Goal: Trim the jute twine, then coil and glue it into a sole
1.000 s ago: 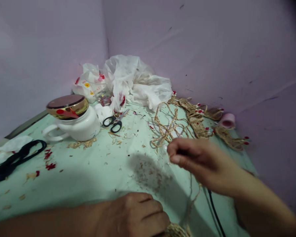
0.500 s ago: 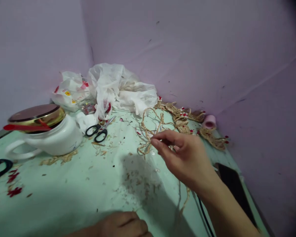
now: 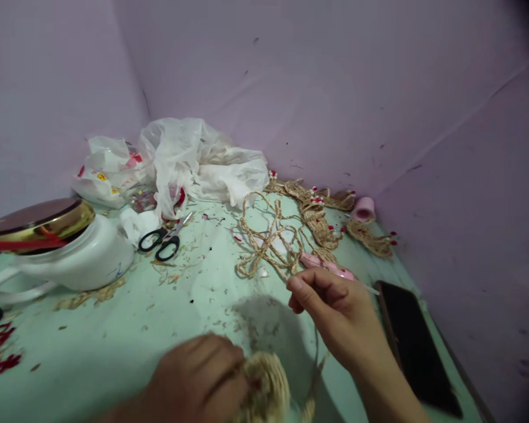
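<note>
My left hand [image 3: 203, 376] is closed round a coiled piece of braided straw [image 3: 268, 385] at the bottom of the view; motion blurs it a little, and the fingers hide part of the piece. To its right, my right hand [image 3: 330, 305] pinches thumb and forefinger together at the near end of a loose, looped straw cord [image 3: 264, 241]. The cord lies tangled on the table beyond those fingertips. Just behind the right hand rests a pink-handled tool [image 3: 326, 265], partly covered by the hand. A further length of straw braid [image 3: 315, 382] hangs between the two hands.
Black-handled scissors [image 3: 167, 241] lie left of centre beside a white pot [image 3: 97, 258] topped by a gold-rimmed lid. Plastic bags [image 3: 203, 158] fill the back corner. Straw pieces with beads [image 3: 320, 223], a pink roll [image 3: 364, 208] and a black phone [image 3: 414, 346] line the right side.
My left hand has risen into view with the coiled straw piece. My right hand has drawn back toward me and right, uncovering the cord and the pink-handled tool. The view has shifted slightly right.
</note>
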The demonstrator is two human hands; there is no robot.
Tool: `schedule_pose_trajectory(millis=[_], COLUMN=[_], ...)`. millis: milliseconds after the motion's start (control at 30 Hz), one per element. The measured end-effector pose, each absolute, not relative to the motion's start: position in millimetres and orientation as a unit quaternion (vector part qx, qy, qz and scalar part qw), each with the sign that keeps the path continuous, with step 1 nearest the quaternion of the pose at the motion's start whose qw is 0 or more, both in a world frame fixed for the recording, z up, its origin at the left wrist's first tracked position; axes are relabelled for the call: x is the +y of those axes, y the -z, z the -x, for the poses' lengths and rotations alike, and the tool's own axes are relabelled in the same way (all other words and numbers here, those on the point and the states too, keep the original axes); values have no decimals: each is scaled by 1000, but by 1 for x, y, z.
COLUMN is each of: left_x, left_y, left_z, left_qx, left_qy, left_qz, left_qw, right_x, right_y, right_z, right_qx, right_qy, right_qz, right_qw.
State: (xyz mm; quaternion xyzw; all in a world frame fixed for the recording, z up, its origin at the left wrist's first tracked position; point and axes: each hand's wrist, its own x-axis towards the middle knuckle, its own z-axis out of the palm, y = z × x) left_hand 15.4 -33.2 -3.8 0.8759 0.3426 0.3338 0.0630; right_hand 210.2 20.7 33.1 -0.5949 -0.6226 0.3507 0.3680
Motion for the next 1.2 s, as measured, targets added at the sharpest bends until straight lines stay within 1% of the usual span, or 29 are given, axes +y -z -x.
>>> schedule_pose_trajectory(millis=[67, 133, 200, 333, 500, 633, 767, 867, 1033, 1133, 1200], left_x=[-26, -18, -12, -9, -12, -13, -12, -10, -7, -6, -6], left_y=[-2, -5, -4, 0, -1, -2, -2, -2, -3, -2, -2], left_z=[-12, -8, -3, 5, 5, 3, 5, 8, 10, 10, 10], left_qx=[408, 446, 456, 447, 421, 399, 392, 373, 373, 370, 364], left_qy=[-336, -317, -297, -291, -300, -311, -300, -283, -248, -230, -247], left_qz=[-846, -830, -829, -840, -852, -860, -866, -877, -882, -886, -886], left_qw=[76, 109, 125, 104, 78, 67, 83, 104, 144, 158, 147], right_x=[14, 7, 0, -12, -16, -17, -20, -23, -22, -20, -20], right_y=[-23, -14, -9, -7, -8, -8, -6, -9, -11, -6, -3], right_z=[-218, -221, -219, -208, -201, -200, -202, -206, -212, -213, -213], right_qx=[-568, -539, -552, -593, -540, -553, -600, -665, -795, -822, -823], right_qy=[-368, -382, -407, -466, -567, -569, -563, -514, -339, -261, -229], right_qz=[614, 601, 573, 531, 518, 537, 525, 495, 424, 411, 417], right_qw=[407, 449, 448, 387, 345, 286, 219, 220, 272, 295, 309])
